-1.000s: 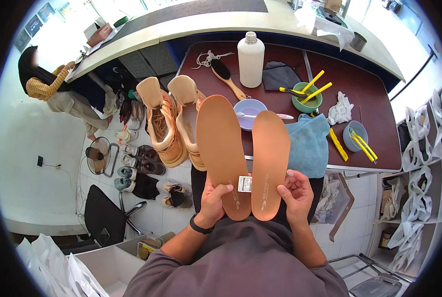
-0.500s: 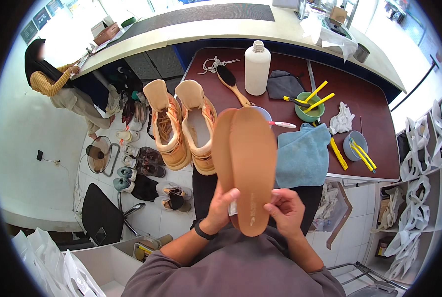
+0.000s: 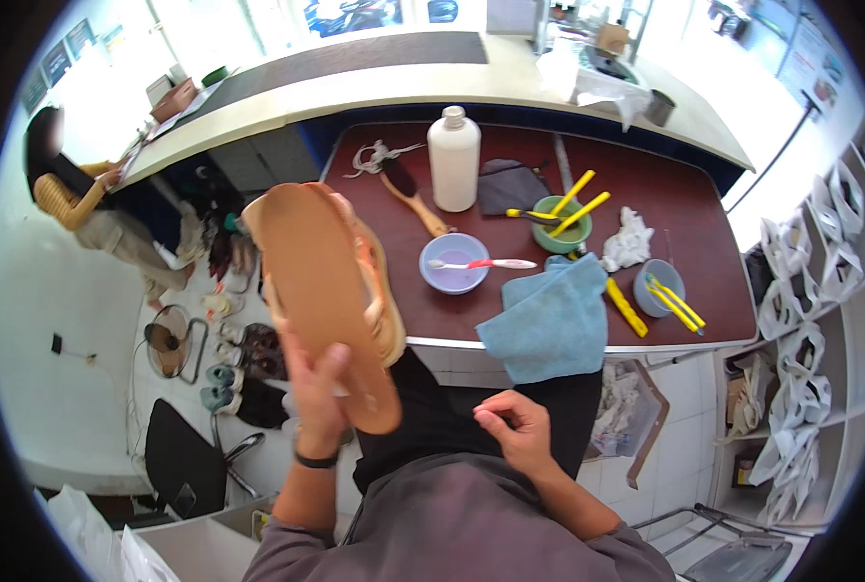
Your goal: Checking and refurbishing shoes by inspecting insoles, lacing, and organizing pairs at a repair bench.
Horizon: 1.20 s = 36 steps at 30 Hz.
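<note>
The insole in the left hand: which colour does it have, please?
The insole is tan-brown; it shows best in the head view.

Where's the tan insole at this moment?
In the head view, the tan insole is left of centre, held in the left hand, in front of an orange shoe and to the left of the lilac bowl.
</note>
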Motion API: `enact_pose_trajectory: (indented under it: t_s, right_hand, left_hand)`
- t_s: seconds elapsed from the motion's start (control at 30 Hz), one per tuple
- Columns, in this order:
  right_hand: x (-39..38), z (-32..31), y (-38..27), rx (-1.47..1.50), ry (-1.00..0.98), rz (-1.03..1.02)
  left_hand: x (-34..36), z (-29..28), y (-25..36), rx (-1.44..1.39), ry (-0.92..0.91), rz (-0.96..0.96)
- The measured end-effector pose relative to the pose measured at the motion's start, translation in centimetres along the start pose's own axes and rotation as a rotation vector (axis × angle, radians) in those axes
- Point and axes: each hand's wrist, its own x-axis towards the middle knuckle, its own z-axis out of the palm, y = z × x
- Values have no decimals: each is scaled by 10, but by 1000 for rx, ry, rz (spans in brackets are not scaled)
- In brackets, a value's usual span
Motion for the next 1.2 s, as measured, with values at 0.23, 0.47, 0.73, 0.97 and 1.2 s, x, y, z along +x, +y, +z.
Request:
enact_pose_trajectory:
  t_s: [0.23,0.47,0.73,0.97,1.2]
  right_hand:
    - [20,-18,-14,-38,-18,-92]
    - [117,-120,-65,-405,-43,-307]
    - [298,-250,-88,-768,459,-309]
    - [423,-353,-58,-880,932,-364]
    - [504,-395,-51,-891,1106,-336]
  left_hand:
    - [14,1,0,595,106,511]
    - [-68,-8,-27,596,-1117,569]
    - [-114,-74,-74,1295,-860,-109]
    - [-141,-69,-100,1347,-655,-91]
    - [-144,-46,-92,1378,-456,113]
